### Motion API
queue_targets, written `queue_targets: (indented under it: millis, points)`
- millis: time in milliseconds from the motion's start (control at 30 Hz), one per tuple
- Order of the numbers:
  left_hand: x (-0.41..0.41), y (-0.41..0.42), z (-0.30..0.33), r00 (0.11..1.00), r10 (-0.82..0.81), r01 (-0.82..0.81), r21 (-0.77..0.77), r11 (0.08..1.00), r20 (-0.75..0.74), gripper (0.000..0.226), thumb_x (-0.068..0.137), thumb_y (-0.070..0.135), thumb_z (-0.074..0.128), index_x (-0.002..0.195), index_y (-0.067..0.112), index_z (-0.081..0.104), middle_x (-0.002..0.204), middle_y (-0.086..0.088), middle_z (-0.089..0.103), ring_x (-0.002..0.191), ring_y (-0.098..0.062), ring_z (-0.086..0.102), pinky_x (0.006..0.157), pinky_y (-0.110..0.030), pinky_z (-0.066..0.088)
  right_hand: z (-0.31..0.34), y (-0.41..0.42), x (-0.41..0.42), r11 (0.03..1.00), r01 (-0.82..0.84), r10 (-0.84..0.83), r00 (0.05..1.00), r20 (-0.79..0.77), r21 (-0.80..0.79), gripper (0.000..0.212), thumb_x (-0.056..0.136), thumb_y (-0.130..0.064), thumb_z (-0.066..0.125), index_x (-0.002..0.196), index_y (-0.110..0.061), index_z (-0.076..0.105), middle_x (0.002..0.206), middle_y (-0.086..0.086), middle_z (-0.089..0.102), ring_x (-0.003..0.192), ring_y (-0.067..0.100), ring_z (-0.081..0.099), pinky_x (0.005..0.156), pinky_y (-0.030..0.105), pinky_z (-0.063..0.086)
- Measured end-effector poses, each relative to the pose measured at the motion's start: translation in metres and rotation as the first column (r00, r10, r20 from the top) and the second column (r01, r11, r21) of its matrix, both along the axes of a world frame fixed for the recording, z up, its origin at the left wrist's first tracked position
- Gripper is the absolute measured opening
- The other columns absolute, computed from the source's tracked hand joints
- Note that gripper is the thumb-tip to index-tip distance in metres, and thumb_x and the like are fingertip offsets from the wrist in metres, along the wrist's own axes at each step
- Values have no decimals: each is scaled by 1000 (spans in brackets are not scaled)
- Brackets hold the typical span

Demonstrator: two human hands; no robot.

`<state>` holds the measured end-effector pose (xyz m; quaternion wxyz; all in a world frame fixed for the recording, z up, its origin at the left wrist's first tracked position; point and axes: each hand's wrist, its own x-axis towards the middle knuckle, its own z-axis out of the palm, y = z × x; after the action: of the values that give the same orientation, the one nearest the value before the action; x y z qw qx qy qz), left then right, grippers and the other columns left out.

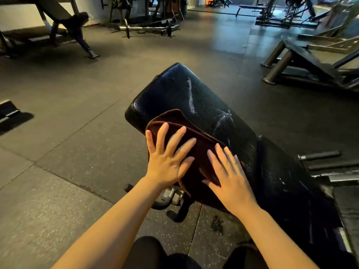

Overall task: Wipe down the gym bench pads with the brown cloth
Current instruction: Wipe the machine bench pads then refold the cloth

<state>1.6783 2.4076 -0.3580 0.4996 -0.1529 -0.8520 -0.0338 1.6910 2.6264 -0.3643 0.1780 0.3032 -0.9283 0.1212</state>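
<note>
Both hands, left (167, 162) and right (229, 177), press flat on the cloth (198, 152), fingers straight and spread. Cloth lies on the bench pad (194, 94), which shows streaks, possibly moisture.

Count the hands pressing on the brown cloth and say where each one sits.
2. The left hand lies flat, fingers spread, on the near left part of the brown cloth; the right hand lies flat on its right part, over the bench pad.
</note>
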Motion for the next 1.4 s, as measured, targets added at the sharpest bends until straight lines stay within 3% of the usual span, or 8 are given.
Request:
queue_targets:
  millis: [133,267,400,500,633,1000,1200,1400]
  points:
    - [25,-4,14,989,-70,66,35,997,131,42,105,41,33,145,28,40,155,-4,32,154,-26,5,122,-54,-2,19,-4,10,1000,18,-20,995,98,15,88,86,-72,38,155,-42,-8,166,3,1,152,24,1,120,51,9]
    - [53,-52,40,976,-159,144,105,984,147,42,105,25,36,147,20,36,157,-14,27,150,-29,22,121,-49,21,43,-64,2,982,-181,186,951,-248,45,87,88,-41,65,157,-23,17,160,12,22,148,31,23,119,51,22]
    - [58,-92,64,946,-66,18,152,988,316,65,96,21,41,155,32,16,163,-5,19,152,-21,17,123,-52,10,50,-108,-24,988,-108,140,930,-341,112,95,91,-28,60,158,-22,-8,163,12,9,150,28,15,124,43,10]
    - [51,-101,71,902,-126,-12,317,948,413,60,100,35,35,156,40,12,164,11,13,151,-1,8,124,-48,6,50,-104,-27,984,-129,168,904,-392,123,74,101,-31,43,159,-19,-1,163,16,13,149,33,20,122,46,17]
    - [45,-99,68,888,-187,6,397,918,420,55,100,34,32,154,36,22,160,15,22,143,15,9,124,-51,6,59,-121,-27,990,-131,143,909,-392,56,77,98,-35,49,159,-20,3,161,17,20,148,35,25,117,47,23]
    - [52,-93,76,893,-138,-24,351,936,428,58,101,49,30,155,28,27,161,-1,31,147,-13,28,122,-56,9,65,-140,-28,998,-58,53,882,-468,4,75,98,-42,44,158,-16,8,159,15,30,145,34,33,113,51,37]
    - [56,-85,63,831,-37,-85,193,977,556,86,90,72,36,158,38,-5,167,-4,-7,151,-15,-6,119,-57,2,8,-59,-9,998,-21,45,883,-468,56,80,100,-41,49,160,-16,3,159,14,24,145,33,30,111,50,41]
    - [53,-85,69,782,34,-125,103,987,623,111,73,80,48,153,41,-19,166,-2,-16,153,-24,-7,119,-63,0,17,-61,-11,999,-47,53,923,-380,25,87,90,-37,62,156,-12,13,157,16,32,142,34,34,113,47,32]
